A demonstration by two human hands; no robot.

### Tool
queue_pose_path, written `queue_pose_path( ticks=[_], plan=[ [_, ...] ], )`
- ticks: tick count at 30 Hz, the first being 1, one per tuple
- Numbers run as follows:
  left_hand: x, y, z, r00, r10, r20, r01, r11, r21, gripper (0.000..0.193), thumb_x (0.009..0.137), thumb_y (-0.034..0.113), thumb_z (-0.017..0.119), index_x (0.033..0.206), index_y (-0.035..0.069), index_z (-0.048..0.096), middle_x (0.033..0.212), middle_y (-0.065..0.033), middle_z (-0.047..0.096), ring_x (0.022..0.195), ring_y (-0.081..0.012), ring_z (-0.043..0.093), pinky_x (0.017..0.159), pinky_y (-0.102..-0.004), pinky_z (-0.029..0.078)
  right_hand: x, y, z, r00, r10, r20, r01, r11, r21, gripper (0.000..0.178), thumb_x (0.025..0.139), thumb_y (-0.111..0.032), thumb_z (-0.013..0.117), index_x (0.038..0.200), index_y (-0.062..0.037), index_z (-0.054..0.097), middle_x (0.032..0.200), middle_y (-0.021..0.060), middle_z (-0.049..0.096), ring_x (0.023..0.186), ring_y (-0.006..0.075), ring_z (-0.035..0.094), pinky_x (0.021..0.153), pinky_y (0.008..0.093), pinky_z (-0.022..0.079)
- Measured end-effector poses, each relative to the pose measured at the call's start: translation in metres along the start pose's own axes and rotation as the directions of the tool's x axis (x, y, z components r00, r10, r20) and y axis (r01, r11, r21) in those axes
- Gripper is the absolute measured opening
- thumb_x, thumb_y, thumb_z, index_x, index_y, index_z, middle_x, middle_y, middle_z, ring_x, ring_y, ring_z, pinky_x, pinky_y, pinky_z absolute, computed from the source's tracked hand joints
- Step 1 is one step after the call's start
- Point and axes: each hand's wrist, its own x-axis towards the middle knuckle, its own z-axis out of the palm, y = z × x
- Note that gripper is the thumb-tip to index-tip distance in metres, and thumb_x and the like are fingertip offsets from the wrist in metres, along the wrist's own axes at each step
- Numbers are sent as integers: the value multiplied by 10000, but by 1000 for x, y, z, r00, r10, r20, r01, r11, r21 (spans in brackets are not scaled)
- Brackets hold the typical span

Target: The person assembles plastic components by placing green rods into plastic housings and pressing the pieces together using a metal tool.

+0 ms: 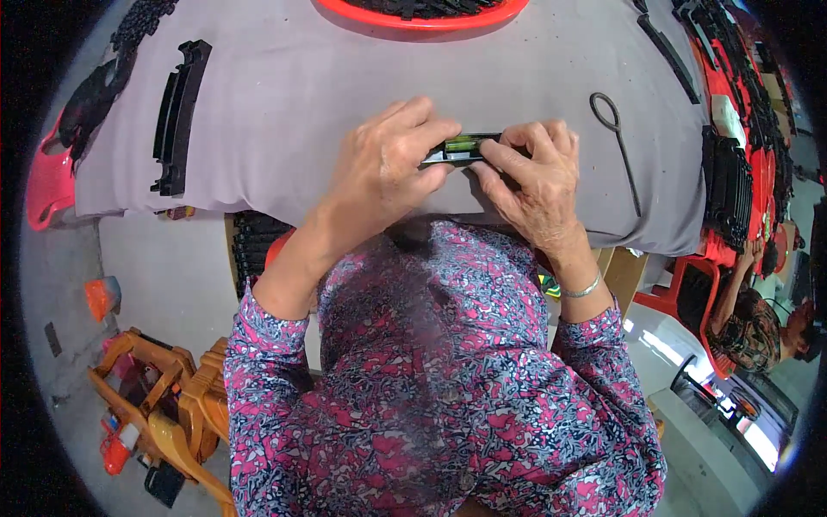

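Note:
Between my two hands, just over the near part of the cloth-covered table [284, 112], is a black elongated part [465, 155] with a greenish, shiny strip along it. My left hand [392, 155] pinches its left end between thumb and fingers. At the other end my right hand [534, 172] grips it, the thumb and a finger pressed onto its top. Fingers cover both ends, so its full shape is hidden. A dark metal rod with a looped end [622, 146] lies on the cloth to the right of my right hand.
At the far edge stands a red basin [422, 26] of small black pieces. A long black slotted part [181, 121] lies at left. Black parts [728, 189] are stacked at the right edge, near a red chair [680, 293]. Another person [758, 332] sits at far right.

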Motion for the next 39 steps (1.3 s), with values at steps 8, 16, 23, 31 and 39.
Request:
queue_pose_path(
  ticks=[8, 16, 23, 31, 39],
  plan=[
    [1, 1, -1, 1000, -7, 18, 7, 1000, 22, 318, 702, 85, 762, 1005, 26, 683, 806, -105, 530, 759, -305, 588, 643, -405, 485, 6, 1, -1, 996, -11, 86, 10, 1000, 15, 126, 772, -219, 746, 866, -146, 703, 845, -7, 553, 866, 221, 511, 784, 378, 399],
    [0, -1, 2, 1000, -8, 11, 8, 1000, 21, 314, 703, 97, 759, 1000, 28, 684, 804, -113, 522, 765, -316, 578, 651, -416, 480, 5, 1, 1, 999, -7, 50, 2, 995, 99, 174, 761, -200, 754, 893, -99, 702, 789, 32, 552, 819, 252, 511, 757, 390, 410],
    [1, 1, 0, 1000, -6, -1, 6, 1000, -16, 325, 686, 64, 766, 1000, 36, 685, 804, -106, 525, 766, -299, 587, 644, -404, 485, 3, 7, -2, 997, 4, 76, -16, 989, 149, 192, 753, -181, 762, 920, -102, 709, 800, 29, 571, 817, 247, 514, 762, 390, 411],
    [2, 4, -4, 998, -48, 47, 48, 999, -8, 326, 688, 70, 773, 999, 48, 679, 822, -96, 528, 781, -292, 594, 656, -403, 489, 7, 1, -4, 994, -1, 111, -7, 998, 69, 175, 744, -165, 753, 912, -134, 715, 799, -5, 558, 827, 227, 516, 766, 375, 402],
    [1, 6, -3, 991, -102, 86, 97, 994, 53, 341, 701, 94, 777, 1024, 67, 671, 842, -91, 530, 805, -298, 600, 675, -411, 493, 6, -1, -3, 996, 50, 74, -60, 988, 143, 203, 706, -148, 782, 893, -99, 721, 762, 15, 580, 785, 231, 526, 742, 364, 409]
  ],
)
